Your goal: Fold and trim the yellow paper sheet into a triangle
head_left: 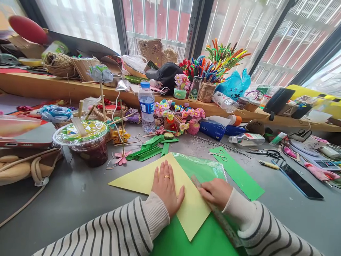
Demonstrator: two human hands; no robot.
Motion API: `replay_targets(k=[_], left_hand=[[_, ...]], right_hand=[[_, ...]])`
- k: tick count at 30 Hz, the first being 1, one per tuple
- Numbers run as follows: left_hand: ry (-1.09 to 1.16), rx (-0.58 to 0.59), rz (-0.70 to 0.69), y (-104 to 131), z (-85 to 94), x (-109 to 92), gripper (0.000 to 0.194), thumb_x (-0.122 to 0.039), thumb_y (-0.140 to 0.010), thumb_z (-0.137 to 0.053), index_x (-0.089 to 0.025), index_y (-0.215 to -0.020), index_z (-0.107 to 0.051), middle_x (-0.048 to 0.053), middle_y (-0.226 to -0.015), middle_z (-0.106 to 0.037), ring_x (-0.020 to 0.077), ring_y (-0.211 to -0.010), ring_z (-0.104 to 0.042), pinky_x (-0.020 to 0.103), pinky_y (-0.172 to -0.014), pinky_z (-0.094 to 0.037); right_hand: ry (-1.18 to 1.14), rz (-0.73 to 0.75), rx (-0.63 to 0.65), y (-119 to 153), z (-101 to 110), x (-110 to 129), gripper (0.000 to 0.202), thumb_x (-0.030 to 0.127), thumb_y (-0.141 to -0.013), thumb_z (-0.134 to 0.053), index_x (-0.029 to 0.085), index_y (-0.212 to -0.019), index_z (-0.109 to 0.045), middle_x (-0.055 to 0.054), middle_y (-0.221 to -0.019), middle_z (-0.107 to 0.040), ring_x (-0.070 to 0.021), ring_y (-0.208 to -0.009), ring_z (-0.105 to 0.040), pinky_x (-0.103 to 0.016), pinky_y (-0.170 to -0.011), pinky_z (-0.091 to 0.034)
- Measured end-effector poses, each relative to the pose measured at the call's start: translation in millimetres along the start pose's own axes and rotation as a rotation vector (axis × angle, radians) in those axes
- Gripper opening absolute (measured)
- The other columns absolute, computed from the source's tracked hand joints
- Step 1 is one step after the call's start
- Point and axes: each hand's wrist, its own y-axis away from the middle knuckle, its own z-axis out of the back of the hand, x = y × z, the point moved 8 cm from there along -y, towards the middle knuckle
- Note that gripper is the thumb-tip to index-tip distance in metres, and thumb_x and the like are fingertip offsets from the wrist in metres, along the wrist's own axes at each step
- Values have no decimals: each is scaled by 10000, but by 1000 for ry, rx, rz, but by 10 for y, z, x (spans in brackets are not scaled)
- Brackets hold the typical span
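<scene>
**Yellow paper pinned flat, ruler at its edge**

Yellow paper (pixel 160 181), folded to a triangle, lies lower centre of frame on the grey table (pixel 74 199), overlapping a green sheet (pixel 191 238) beneath it. Left hand (pixel 166 190) rests palm-down on the paper, fingers spread & flat, gripping nothing; ring on one finger. Right hand (pixel 216 192), just right of it, has fingers curled down onto a ruler (pixel 221 217) that runs diagonally along the paper's right edge twd bottom right. Both sleeves striped.

Clear plastic sleeve (pixel 202 167) w/ green inside sits just behind the hands. Green strip (pixel 239 176) to the right, scissors (pixel 266 153) beyond it, phone (pixel 298 179) far right. Drink cup (pixel 85 140) centre left, water bottle (pixel 146 106) upper centre, pile of cut green strips (pixel 149 147) between them. Pipe cleaners (pixel 218 58) bunched at upper right centre on the wooden ledge.
</scene>
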Motion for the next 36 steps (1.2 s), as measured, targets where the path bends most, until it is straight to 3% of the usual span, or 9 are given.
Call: replay_targets(k=[15,19,22,26,32,36], left_hand=[[-26,-35,-40,-4,24,-4,703,-443,-720,-301,90,-1178,-304,268,-1251,-241,353,-1164,-184,483,-928,-155],[6,-35,-186,51,1,-110,690,-464,-741,-282,67,-1181,-320,253,-1255,-247,338,-1166,-193,446,-930,-182],[38,-76,-291,130,-11,-198,692,-495,-754,-251,27,-1206,-297,223,-1278,-224,314,-1179,-173,411,-938,-179],[44,-107,-301,178,-28,-214,682,-491,-763,-240,20,-1213,-286,216,-1286,-219,307,-1188,-153,398,-948,-143],[43,-117,-300,175,-14,-213,682,-485,-763,-242,26,-1212,-282,219,-1285,-222,308,-1188,-155,394,-951,-126],[45,-116,-301,178,-15,-217,679,-484,-762,-242,27,-1207,-294,221,-1282,-227,310,-1186,-157,396,-950,-133]], right_hand=[[-23,-114,-21,31,0,-141,314,277,-778,-343,199,-634,-611,-40,-556,-602,-163,-508,-531,-233,-409,-182],[-40,-144,-33,97,20,-270,359,263,-802,-309,184,-584,-583,-28,-533,-586,-138,-491,-509,-233,-414,-202],[-67,-143,-44,161,24,-123,425,274,-829,-228,196,-596,-575,-16,-548,-602,-129,-498,-522,-235,-415,-224],[-64,-191,-18,205,-44,100,359,290,-792,-292,217,-630,-604,-42,-622,-645,-182,-531,-566,-249,-393,-215],[-33,-268,3,179,-3,-6,370,268,-804,-274,203,-679,-615,-80,-652,-651,-231,-575,-593,-254,-402,-271],[-42,-232,5,126,19,84,350,272,-801,-280,224,-708,-614,-65,-676,-654,-213,-586,-591,-254,-412,-296]])
